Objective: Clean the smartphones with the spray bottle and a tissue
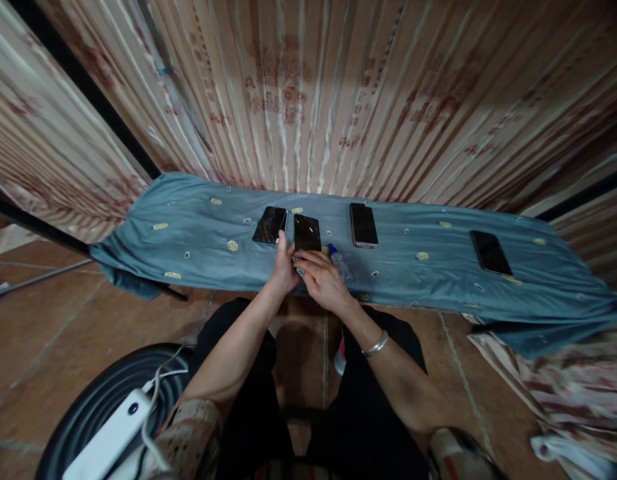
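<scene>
My left hand (284, 270) and my right hand (326, 283) meet at the near edge of the blue cloth. The left thumb points up, while its other fingers curl out of sight. My right fingers are bent together against the left hand, around a small greyish thing that I cannot make out. Just beyond the fingertips is a black phone (307, 231); its near end is hidden by the right hand. Left of it lies another dark phone (270, 225) with a marked screen, close to the left thumb. A clear bottle with a blue cap (341, 263) lies beside my right hand.
A blue patterned cloth (213, 247) covers the narrow table. Farther right on it lie a phone (363, 225) and another dark phone (490, 252). Pleated curtain (288, 100) hangs behind. A white power bank (108, 433) with a cable rests on a round black stool (63, 427) at lower left.
</scene>
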{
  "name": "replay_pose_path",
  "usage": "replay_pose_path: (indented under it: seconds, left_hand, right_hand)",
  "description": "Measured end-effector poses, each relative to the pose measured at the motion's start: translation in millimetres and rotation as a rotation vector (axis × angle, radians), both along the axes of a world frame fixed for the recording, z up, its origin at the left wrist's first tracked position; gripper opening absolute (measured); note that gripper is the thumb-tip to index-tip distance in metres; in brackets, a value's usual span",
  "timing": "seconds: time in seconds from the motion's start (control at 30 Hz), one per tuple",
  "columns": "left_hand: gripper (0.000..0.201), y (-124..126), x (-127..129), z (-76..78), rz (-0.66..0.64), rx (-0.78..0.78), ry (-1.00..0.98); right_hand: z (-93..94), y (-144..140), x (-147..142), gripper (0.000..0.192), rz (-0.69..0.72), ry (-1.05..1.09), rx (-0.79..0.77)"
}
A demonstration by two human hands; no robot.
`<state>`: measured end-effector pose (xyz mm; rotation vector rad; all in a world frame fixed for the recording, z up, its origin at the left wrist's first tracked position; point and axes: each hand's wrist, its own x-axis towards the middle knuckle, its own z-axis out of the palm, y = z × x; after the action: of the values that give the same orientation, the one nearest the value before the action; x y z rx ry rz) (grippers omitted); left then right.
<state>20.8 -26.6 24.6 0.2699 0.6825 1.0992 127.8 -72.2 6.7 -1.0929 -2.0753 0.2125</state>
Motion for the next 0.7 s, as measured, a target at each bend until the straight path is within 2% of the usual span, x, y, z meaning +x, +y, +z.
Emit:
replay_pose_path:
  seconds: [0.27, 0.53, 0.7]
  left_hand:
    - [0.073, 5.1, -9.3, 3.8, 0.010, 0.016, -0.024]
    - [0.080, 6.9, -14.5, 7.4, -0.003, 0.045, -0.051]
    - [0.076, 6.8, -14.3, 8.6, 0.002, 0.062, -0.095]
  right_hand:
    - [-2.4, -0.2, 2.6, 0.036, 0.059, 0.063, -0.010]
    - [0.2, 0.3, 14.1, 0.034, 0.014, 0.041, -0.010]
    - [-1.0, 1.7, 20.3, 0.033, -0.008, 0.040, 0.006]
